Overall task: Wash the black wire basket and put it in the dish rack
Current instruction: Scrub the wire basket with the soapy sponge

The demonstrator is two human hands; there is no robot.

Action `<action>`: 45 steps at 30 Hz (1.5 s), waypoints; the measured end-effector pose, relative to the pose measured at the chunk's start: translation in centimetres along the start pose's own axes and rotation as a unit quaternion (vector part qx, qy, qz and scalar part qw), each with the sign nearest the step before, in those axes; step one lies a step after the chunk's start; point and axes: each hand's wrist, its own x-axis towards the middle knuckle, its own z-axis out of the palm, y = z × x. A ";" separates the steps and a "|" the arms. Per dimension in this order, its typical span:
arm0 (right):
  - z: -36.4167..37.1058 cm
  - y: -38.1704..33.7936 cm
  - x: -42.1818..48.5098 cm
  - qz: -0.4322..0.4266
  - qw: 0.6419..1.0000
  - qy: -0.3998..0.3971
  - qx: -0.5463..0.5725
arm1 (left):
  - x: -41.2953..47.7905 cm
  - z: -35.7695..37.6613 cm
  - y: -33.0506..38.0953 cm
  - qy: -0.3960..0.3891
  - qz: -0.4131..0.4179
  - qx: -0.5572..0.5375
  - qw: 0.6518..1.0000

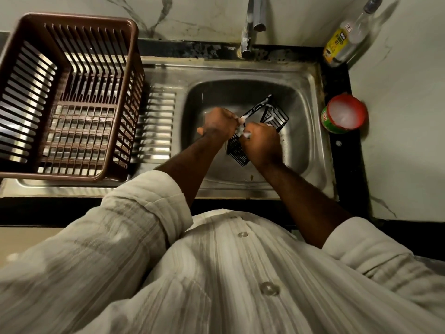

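Observation:
The black wire basket [272, 114] hangs tilted over the steel sink basin [301, 145], with streaks of white foam on its rim. My left hand [220, 122] grips the basket's near left edge with curled fingers. My right hand [261, 145] is curled against the basket's middle, foam showing at its knuckles; whatever it holds is hidden. The brown plastic dish rack [72, 97] stands on the drainboard to the left, with nothing in it.
A chrome tap [252, 25] rises behind the basin; no water is seen running. A dish soap bottle [342, 42] leans in the back right corner. A red-rimmed tub of white paste [344, 114] sits on the black counter to the right.

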 end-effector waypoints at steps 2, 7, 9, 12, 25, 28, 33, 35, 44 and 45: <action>-0.7 0.3 -0.6 0.021 0.999 0.028 0.038 | 0.4 0.2 -0.2 0.000 -0.006 0.000 1.000; -3.2 1.2 -1.6 0.025 0.985 0.149 0.088 | 0.6 -0.1 0.0 0.005 -0.017 -0.007 1.000; -2.7 1.4 -1.2 0.036 0.986 0.138 0.083 | 0.4 -0.1 0.1 0.001 -0.021 -0.012 1.000; -1.1 1.0 -0.5 0.063 0.993 0.086 0.056 | 0.4 0.2 -0.1 0.007 -0.019 0.002 1.000; -1.3 1.0 -0.2 0.100 0.994 0.027 -0.020 | -0.2 -0.3 0.6 0.036 -0.003 0.026 0.999; -1.4 0.4 0.5 0.097 0.995 0.002 -0.031 | -0.2 0.1 0.4 0.036 -0.004 -0.004 0.999; -2.0 -0.1 0.8 0.081 0.995 -0.007 -0.057 | -0.6 -0.2 0.8 0.046 -0.018 0.007 0.999; -2.1 0.5 0.3 0.068 0.997 -0.002 -0.046 | -0.6 -0.5 1.0 0.044 -0.021 0.013 0.999; -2.2 0.8 0.2 0.060 0.998 -0.009 -0.033 | -0.2 0.0 0.4 0.033 -0.022 -0.030 0.999; -2.1 0.6 0.4 0.060 0.997 -0.013 -0.038 | -0.2 0.0 0.4 0.030 -0.018 -0.032 0.999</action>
